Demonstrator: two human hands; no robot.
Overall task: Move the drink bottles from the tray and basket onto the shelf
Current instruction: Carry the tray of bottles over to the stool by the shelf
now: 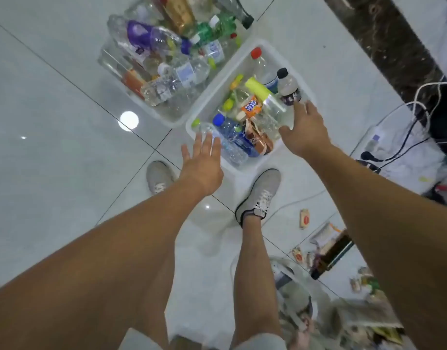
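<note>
Plastic bottles [233,140] in tray [240,170]: mostly empty, likely light, crushable, slick; best gripped mid-body. Left hand [202,164], right hand [305,128]: fingers spread, holding nothing.

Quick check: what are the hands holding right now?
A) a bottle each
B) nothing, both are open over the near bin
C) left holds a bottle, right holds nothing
B: the left hand and right hand both have fingers spread above the near bin, gripping nothing.

Indoor room, kind unclear: glossy white floor tiles [53,117], plugged-in power strip [375,138].
</note>
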